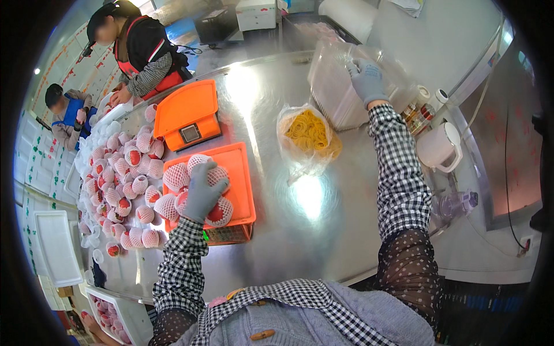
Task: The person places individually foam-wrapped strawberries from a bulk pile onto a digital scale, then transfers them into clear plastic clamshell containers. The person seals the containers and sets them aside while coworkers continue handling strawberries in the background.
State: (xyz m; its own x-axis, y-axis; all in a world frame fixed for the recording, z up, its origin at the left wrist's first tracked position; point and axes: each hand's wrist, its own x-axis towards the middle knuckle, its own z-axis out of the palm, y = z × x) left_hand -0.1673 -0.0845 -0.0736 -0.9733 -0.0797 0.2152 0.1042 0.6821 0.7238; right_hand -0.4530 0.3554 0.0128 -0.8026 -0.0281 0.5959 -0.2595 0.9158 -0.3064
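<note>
My left hand (203,194), in a grey work glove, lies among several red fruits in white foam nets on the tray (240,194) of an orange weighing scale. Between its thumb and fingers sits one netted fruit (217,175). Another netted fruit (219,213) rests just below the thumb. My right hand (367,81), gloved alike, reaches to the far right and touches a stack of clear plastic containers (335,93) in a thin plastic bag. Its fingertips blend into the clear plastic, so the grip there is unclear.
A heap of netted fruits (125,173) covers the table's left side. Beyond my scale stands a second orange scale (186,112). A bag of yellow rubber bands (308,132) lies mid-table. A white jug (439,147) stands right. Two people (147,52) work at the far left.
</note>
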